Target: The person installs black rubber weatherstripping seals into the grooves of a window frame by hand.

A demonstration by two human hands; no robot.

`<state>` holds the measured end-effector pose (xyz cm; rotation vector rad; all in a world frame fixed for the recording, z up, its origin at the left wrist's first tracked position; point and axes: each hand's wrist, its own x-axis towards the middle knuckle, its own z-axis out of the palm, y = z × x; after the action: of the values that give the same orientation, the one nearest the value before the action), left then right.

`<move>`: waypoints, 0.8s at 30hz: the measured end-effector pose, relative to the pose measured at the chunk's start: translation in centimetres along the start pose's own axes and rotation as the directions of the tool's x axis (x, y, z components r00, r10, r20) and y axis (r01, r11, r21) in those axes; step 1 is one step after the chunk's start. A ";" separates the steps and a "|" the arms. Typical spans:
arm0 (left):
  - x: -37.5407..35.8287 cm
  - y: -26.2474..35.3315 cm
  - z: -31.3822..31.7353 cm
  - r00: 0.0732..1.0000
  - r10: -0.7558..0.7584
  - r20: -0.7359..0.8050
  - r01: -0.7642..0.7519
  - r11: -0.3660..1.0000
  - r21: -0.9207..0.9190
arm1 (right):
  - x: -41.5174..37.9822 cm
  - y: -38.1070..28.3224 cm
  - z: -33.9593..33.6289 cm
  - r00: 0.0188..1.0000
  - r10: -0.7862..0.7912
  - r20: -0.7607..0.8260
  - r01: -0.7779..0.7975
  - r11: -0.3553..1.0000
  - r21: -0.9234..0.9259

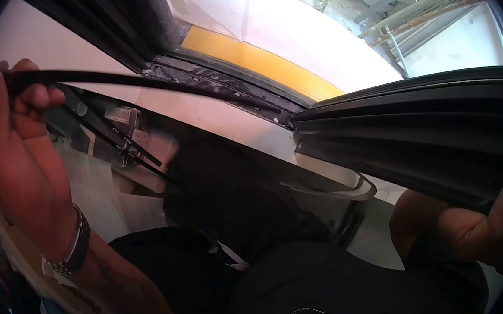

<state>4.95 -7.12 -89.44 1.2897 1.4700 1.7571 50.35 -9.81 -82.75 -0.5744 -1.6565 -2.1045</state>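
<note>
My left hand (22, 136), raised at the left and wearing a metal watch, is closed around one end of a thin black flexible strip (117, 79). The strip arches rightward and down to a black frame rail (221, 93) with a dusty groove. Loose black strip lengths (123, 142), one with pale printing, hang below that hand. At the lower right, my right hand (482, 228) has curled fingers, with one pointing up against the edge of a black ridged frame profile (407, 136). Shadow hides what its fingers may hold.
A yellow band (254, 60) and white sheeting (306, 36) lie beyond the rail. Metal bars and a rough wall show at the upper right. Below the rail is a pale ledge (198, 110). A cardboard box (77, 295) stands at the lower left.
</note>
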 end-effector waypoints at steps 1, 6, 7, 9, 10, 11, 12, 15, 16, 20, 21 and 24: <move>0.6 -1.0 0.4 1.000 0.001 -0.029 -0.003 0.999 -0.053 | 0.1 0.1 0.0 1.000 -0.013 0.002 0.013 1.000 0.003; 0.5 -7.1 6.8 0.988 -0.121 -0.096 0.101 0.977 -0.190 | 1.0 -0.4 0.3 0.998 -0.062 0.013 0.061 0.998 0.016; 0.5 -8.0 8.0 0.976 -0.180 -0.120 0.146 0.958 -0.248 | 0.9 -0.4 0.4 0.997 -0.072 0.010 0.072 0.997 0.017; 0.2 -9.4 9.4 0.963 -0.241 -0.124 0.202 0.943 -0.266 | 1.2 -0.4 0.7 0.997 -0.078 0.021 0.078 0.997 0.019; 0.0 -10.0 10.0 0.946 -0.297 -0.131 0.252 0.927 -0.279 | 1.2 -0.4 0.7 0.996 -0.086 0.023 0.085 0.996 0.016; -0.1 -10.6 10.5 0.941 -0.314 -0.124 0.273 0.925 -0.266 | 1.3 -0.4 1.1 0.996 -0.085 0.012 0.085 0.996 0.004; -0.2 -11.2 10.8 0.941 -0.317 -0.117 0.276 0.922 -0.273 | 1.3 -0.5 1.2 0.996 -0.089 0.013 0.089 0.996 0.002; -0.6 -12.5 11.7 0.916 -0.374 -0.144 0.323 0.901 -0.289 | 1.3 -0.8 1.4 0.993 -0.117 0.026 0.117 0.993 0.003; -0.6 -12.9 11.9 0.916 -0.378 -0.136 0.327 0.898 -0.294 | 1.5 -0.6 1.7 0.992 -0.120 0.026 0.120 0.993 -0.004; -0.7 -14.5 12.2 0.901 -0.411 -0.137 0.358 0.884 -0.300 | 1.7 -1.0 2.0 0.991 -0.130 0.037 0.130 0.992 -0.002; -0.8 -14.8 12.2 0.897 -0.417 -0.148 0.361 0.883 -0.301 | 1.6 -1.1 2.0 0.991 -0.130 0.042 0.130 0.992 0.003; -0.7 -15.4 12.4 0.885 -0.429 -0.179 0.374 0.886 -0.275 | 1.6 -1.3 1.9 0.991 -0.121 0.056 0.120 0.993 0.015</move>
<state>13.42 2.36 -104.63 0.6123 1.4736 1.7687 48.41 -7.74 -82.53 -0.5477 -1.7745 -2.1803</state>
